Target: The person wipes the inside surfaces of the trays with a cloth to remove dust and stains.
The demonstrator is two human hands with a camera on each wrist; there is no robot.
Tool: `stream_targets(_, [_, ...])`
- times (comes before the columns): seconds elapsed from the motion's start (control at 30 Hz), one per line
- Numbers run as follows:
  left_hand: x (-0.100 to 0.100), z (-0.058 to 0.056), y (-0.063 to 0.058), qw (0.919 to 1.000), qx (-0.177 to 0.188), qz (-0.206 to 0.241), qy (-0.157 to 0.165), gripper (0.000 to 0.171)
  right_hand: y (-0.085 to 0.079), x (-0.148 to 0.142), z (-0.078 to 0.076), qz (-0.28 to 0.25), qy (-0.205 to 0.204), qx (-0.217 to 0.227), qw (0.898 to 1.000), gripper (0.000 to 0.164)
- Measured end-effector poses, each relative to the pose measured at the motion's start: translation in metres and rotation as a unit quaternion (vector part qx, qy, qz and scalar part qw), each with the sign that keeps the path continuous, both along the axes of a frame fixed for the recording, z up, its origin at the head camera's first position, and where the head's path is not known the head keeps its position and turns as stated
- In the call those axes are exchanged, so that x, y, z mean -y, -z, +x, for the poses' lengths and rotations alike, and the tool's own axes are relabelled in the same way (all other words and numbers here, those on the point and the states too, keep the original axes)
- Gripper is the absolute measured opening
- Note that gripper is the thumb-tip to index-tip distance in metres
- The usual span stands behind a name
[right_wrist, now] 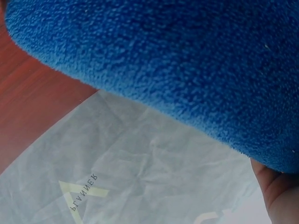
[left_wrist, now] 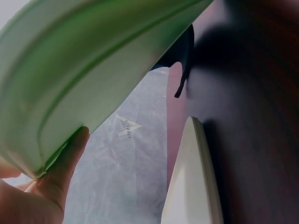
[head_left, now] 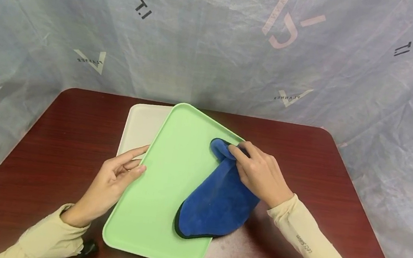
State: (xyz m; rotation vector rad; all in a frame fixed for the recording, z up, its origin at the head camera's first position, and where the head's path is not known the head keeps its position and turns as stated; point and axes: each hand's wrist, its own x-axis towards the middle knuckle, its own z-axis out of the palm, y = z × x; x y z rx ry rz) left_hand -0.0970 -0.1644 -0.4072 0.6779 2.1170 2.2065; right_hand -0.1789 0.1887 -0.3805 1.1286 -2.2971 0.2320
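Note:
A light green tray point(head_left: 168, 176) is held up off the table, tilted, its inside facing the head camera. My left hand point(head_left: 109, 181) grips its left edge, thumb on the rim and fingers behind; the left wrist view shows the tray's underside point(left_wrist: 112, 70) above the fingers. A blue plush cleaning mitt point(head_left: 216, 201) with black edging hangs over the tray's right side. My right hand point(head_left: 261, 172) pinches the mitt near its top, by the tray's right rim. In the right wrist view the mitt's fuzzy surface point(right_wrist: 163, 60) hides most of that hand.
A white tray point(head_left: 143, 124) lies on the table behind the green one, partly covered by it. The dark red wooden table point(head_left: 297, 159) has rounded back corners. Grey printed sheeting point(head_left: 202, 49) hangs around its back and sides.

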Motion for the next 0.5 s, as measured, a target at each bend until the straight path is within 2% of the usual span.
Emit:
stream_targets(0.27, [-0.0001, 0.0013, -0.0006, 1.0, 0.008, 0.004, 0.0, 0.049, -0.0007, 0.004, 0.001, 0.004, -0.006, -0.009, 1.0, 0.04])
stream_targets(0.5, [0.0005, -0.0015, 0.0008, 1.0, -0.005, -0.002, 0.001, 0.049, -0.0028, 0.0087, 0.0013, 0.005, -0.004, -0.004, 1.0, 0.039])
